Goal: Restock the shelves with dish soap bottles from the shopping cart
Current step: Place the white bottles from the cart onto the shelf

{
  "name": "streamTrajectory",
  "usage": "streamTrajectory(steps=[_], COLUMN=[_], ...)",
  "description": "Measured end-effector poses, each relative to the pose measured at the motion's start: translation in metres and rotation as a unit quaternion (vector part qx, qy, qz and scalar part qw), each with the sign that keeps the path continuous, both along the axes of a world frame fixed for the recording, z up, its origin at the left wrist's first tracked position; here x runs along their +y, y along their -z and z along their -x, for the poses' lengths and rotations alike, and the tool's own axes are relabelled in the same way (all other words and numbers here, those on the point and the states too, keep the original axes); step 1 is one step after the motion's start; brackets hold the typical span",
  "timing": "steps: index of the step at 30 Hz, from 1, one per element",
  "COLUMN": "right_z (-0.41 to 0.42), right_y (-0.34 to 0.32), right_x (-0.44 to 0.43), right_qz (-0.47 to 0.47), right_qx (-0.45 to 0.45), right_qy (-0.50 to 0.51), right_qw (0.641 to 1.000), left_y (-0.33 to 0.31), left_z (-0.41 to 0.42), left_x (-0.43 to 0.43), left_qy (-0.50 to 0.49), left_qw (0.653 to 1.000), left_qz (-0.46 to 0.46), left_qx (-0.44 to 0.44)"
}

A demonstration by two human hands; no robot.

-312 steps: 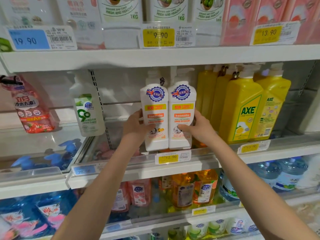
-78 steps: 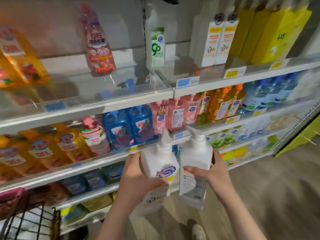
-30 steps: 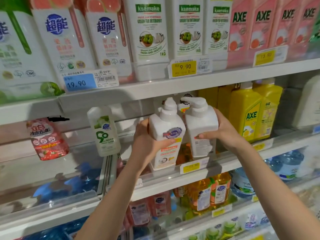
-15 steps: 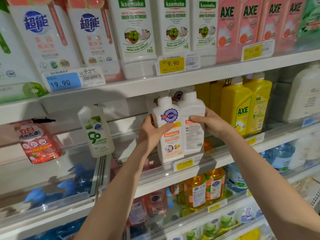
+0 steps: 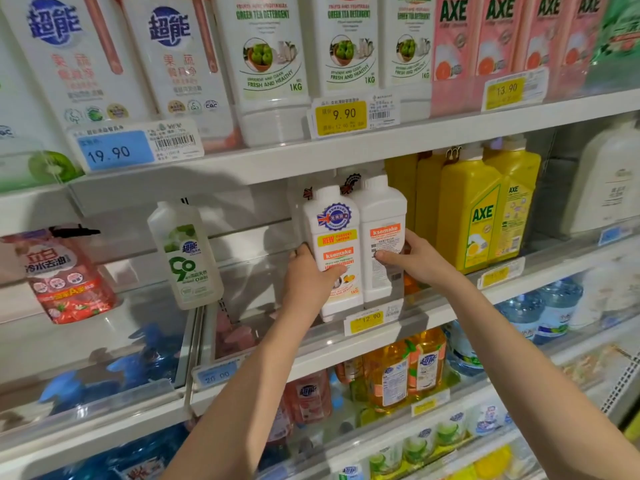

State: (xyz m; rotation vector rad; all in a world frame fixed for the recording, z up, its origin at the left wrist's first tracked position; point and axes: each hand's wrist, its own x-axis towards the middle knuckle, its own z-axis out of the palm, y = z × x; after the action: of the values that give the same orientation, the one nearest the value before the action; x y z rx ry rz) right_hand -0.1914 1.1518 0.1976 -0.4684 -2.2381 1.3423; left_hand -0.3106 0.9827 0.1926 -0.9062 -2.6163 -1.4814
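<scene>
Our left hand (image 5: 309, 279) wraps round the left side of a white lemon bottle (image 5: 337, 233), the thumb across its front label and the fingers curled behind. Our right hand (image 5: 417, 261) holds the second white bottle (image 5: 381, 216) from the right, the thumb lying over its printed back label and the fingers round its far side. The two bottles stand upright and touch side by side, one showing its front and the other its back. Their bases sit low at the clear front lip of the middle shelf (image 5: 446, 311), just above the yellow price tag (image 5: 367, 322); we cannot tell whether they rest fully on it. Tops of more white bottles show close behind them. Just to the right stand the yellow AXE bottles (image 5: 474, 216). To the left, well apart, a clear bottle with a green label (image 5: 187, 258) leans, and farther left hangs a red pouch (image 5: 65, 278). On the shelf above (image 5: 311, 157) stand the green tea detergent bottles (image 5: 270, 64).
</scene>
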Motion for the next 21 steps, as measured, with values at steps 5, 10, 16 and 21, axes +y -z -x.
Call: streamTrajectory(steps=[5,10,16,21], right_z=[0.007,0.009,0.016,0.021], right_y=[-0.002,-0.003,-0.001,-0.001], right_x=[0.000,-0.004,-0.014,-0.021], right_qz=[-0.016,-0.013,0.004,0.011], right_qx=[-0.016,-0.010,-0.008,-0.021], right_qy=[0.036,0.057,0.084,0.107], right_qw=[0.999,0.998,0.996,0.994], left_y=[0.010,0.018,0.016,0.018], left_z=[-0.002,-0.007,-0.009,-0.006], left_x=[0.008,0.010,0.011,0.002], left_qy=[-0.033,-0.065,-0.061,-0.020], left_qw=[0.998,0.995,0.995,0.997], left_qz=[0.021,0.046,0.052,0.059], left_qx=[0.047,0.057,0.063,0.047])
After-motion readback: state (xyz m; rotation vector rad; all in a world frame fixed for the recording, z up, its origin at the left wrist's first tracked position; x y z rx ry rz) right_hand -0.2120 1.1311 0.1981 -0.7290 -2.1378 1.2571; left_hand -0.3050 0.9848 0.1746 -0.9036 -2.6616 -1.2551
